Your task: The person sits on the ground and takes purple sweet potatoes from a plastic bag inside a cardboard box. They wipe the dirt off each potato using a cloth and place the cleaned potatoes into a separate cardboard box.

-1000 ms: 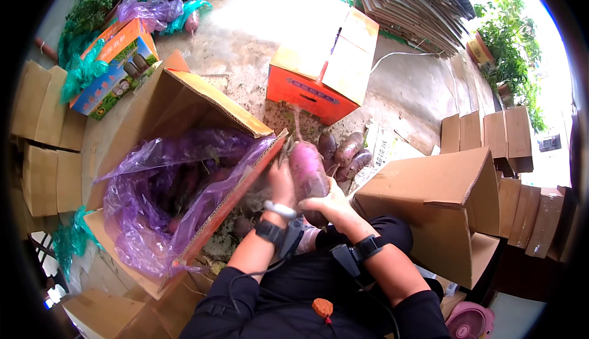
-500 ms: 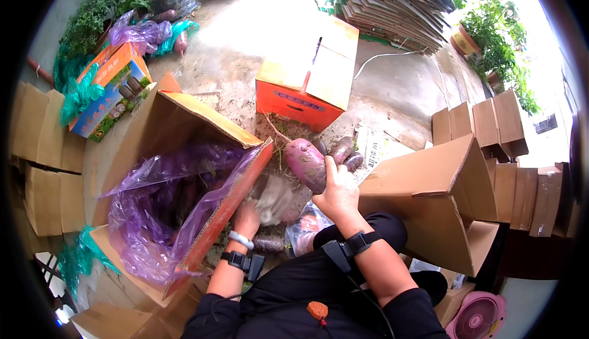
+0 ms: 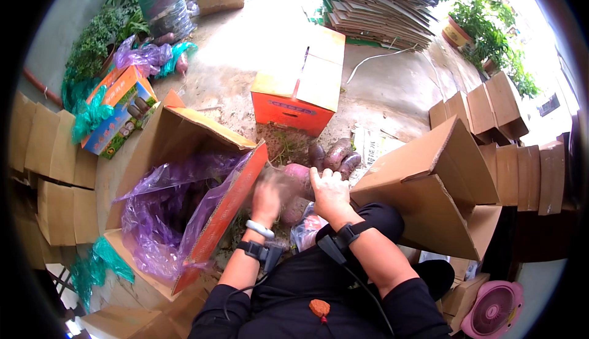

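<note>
My right hand point(image 3: 331, 193) grips a large purple-skinned sweet potato point(image 3: 297, 174) by its right end, low over the floor between my legs and the boxes. Against its left side is my left hand point(image 3: 265, 205), fingers closed on a greyish cloth point(image 3: 281, 187) that is smeared by motion. Just beyond my right hand, several dark, soil-covered sweet potatoes point(image 3: 337, 154) lie on the floor. Below the held one, another sweet potato point(image 3: 292, 212) is partly hidden. At my left, an open carton point(image 3: 228, 207) lined with a purple plastic bag point(image 3: 147, 216) holds dark contents, mostly in shadow.
A closed orange carton point(image 3: 293, 113) stands ahead. At the right is an open brown carton point(image 3: 411, 185); stacked cartons point(image 3: 515, 173) stand behind it. Flattened cardboard point(image 3: 377, 14) is piled far off. A pink fan point(image 3: 492, 308) sits at the lower right.
The sweet potato has come down and nearer, its trailing root no longer in sight. My left hand with the cloth has risen to its left side. The view has shifted slightly.
</note>
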Demonstrator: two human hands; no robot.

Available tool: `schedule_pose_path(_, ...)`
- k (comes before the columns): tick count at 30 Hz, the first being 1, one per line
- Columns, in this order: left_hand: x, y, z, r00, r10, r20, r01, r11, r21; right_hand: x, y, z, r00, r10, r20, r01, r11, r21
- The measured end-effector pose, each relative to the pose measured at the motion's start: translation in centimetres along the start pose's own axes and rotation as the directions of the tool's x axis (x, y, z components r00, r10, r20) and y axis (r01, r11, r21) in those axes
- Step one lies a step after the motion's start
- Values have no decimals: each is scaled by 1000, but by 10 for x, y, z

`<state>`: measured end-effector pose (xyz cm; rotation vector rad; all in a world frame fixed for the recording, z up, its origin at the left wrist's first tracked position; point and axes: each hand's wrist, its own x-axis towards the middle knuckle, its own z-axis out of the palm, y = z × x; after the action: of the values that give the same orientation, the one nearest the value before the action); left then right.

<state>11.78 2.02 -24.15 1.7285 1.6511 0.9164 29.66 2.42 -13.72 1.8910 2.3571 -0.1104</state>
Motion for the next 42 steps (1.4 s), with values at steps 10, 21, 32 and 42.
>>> schedule_pose_path(10, -110, -106, -51, 867, -414, 279, 275, 862, 425, 6, 27, -12, 970, -2, 241, -241, -81, 967)
schedule_pose_path(21, -45, 85, -89, 901, -110, 420, 132, 991, -24, -43, 91, -158, 978, -145, -150, -59, -882, 467)
schedule_pose_path(32, 71, 355, -79, 606, 674, 423, -558, 739, -378, -184, 290, -247, 867, 439, -234, 348, -200, 916)
schedule_pose_path(42, 124, 423, 81, -276, 223, 935, -822, 449, -350, -160, 326, -203, 940, 327, -98, 247, -452, 857)
